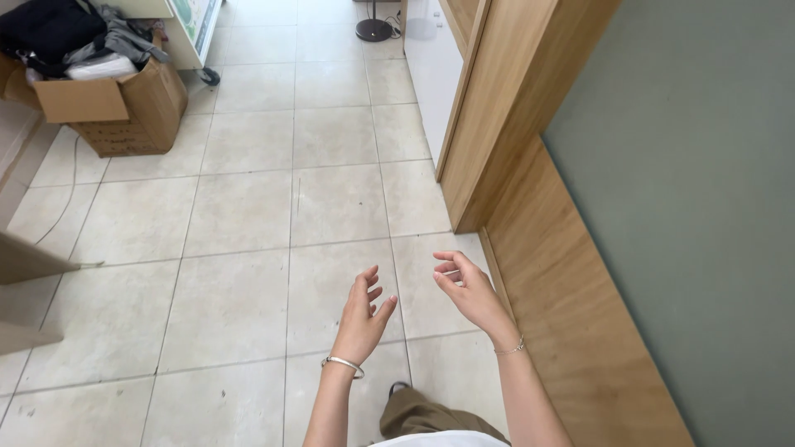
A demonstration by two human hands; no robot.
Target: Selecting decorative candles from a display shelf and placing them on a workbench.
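Note:
My left hand (363,313) is raised in front of me over the tiled floor (248,215), fingers apart and slightly curled, holding nothing. A silver bangle sits on its wrist. My right hand (466,288) hovers just to the right of it, palm turned left, fingers loosely bent and empty, with a thin bracelet on the wrist. The two hands are close together and do not touch. Below them I see my brown trouser leg and a dark shoe (399,387).
A wooden panel and door frame (505,124) line the right side, beside a grey-green wall (696,207). An open cardboard box (124,103) stuffed with clothes stands at the far left. A thin cable (70,186) runs along the left floor. A round lamp base (373,31) is far ahead.

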